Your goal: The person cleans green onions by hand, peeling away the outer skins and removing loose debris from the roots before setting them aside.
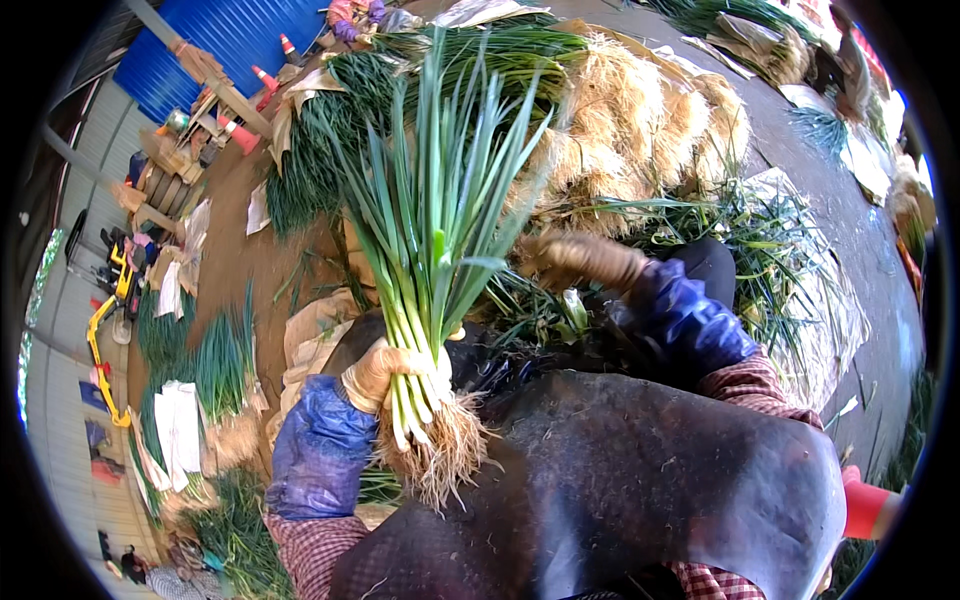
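My left hand (383,373), in a tan glove below a blue sleeve cover, is closed round the white stalks of a bunch of green onions (425,270). The bunch stands upright, green leaves up and pale roots hanging over my dark apron (640,470). To the right, my gloved right hand (585,258) is blurred by motion above the loose leaf scraps, apart from the bunch. Its fingers are smeared, so I cannot make out their pose. Beyond it lies a large pile of green onions (640,110) with straw-coloured roots facing right.
Leaf trimmings (760,235) cover a pale sheet (835,310) at the right. More onion bundles (222,360) lie at the left. An orange cone (866,503) stands by my right side; others stand far left near a blue wall (220,60). Another person (352,18) is at the far edge.
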{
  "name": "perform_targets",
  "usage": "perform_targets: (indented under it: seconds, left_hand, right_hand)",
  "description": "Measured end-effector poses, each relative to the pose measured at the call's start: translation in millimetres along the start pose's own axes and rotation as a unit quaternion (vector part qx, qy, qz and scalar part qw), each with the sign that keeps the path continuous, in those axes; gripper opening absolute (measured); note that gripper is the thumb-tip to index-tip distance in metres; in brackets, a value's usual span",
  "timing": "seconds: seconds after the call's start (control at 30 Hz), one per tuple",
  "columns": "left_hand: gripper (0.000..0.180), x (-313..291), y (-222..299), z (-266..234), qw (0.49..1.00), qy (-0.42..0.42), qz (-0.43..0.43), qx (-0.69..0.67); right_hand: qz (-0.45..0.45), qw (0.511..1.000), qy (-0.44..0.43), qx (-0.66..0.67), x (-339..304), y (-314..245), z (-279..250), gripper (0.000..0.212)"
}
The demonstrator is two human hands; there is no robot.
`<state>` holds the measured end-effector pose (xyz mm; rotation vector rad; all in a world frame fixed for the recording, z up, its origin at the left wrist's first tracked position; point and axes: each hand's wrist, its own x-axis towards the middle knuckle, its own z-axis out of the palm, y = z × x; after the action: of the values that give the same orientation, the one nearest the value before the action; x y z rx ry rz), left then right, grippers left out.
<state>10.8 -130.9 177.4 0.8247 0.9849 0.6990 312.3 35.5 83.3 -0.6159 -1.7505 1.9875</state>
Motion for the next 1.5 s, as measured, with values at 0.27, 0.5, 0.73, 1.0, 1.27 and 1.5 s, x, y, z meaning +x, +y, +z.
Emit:
perform_targets:
  seconds: [0.27, 0.5, 0.73, 1.0, 1.27, 1.5]
  left_hand:
    - [0.034, -39.6, -40.3, -31.9, 0.953, 0.015, -0.107, 0.284]
    - [0.038, -129.5, -68.7, -72.4, 0.631, 0.075, -0.089, 0.767]
    - [0.042, -178.7, -79.5, -87.3, 0.604, 0.076, -0.049, 0.792]
    - [0.04, -185.7, -87.2, -93.2, 0.599, 0.085, -0.126, 0.787]
    - [0.05, -187.4, -95.0, -121.6, 0.636, 0.167, -0.145, 0.739]
    - [0.043, -178.0, -76.7, -94.6, 0.591, 0.264, -0.139, 0.75]
  right_hand:
    - [-0.115, 0.895, -0.098, 0.421, 57.5, 39.0, 58.3, 0.082]
    - [-0.214, 0.805, 0.101, 0.543, 38.0, 64.4, -57.4, 0.043]
    - [-0.18, 0.778, 0.328, 0.505, 14.3, 65.2, -108.1, 0.037]
    - [-0.209, 0.86, 0.457, 0.092, -28.8, 2.1, -113.8, 0.029]
    - [0.037, 0.938, 0.167, -0.3, 41.4, -14.7, -71.7, 0.026]
    - [0.012, 0.793, 0.098, -0.601, 84.7, -0.1, -0.4, 0.032]
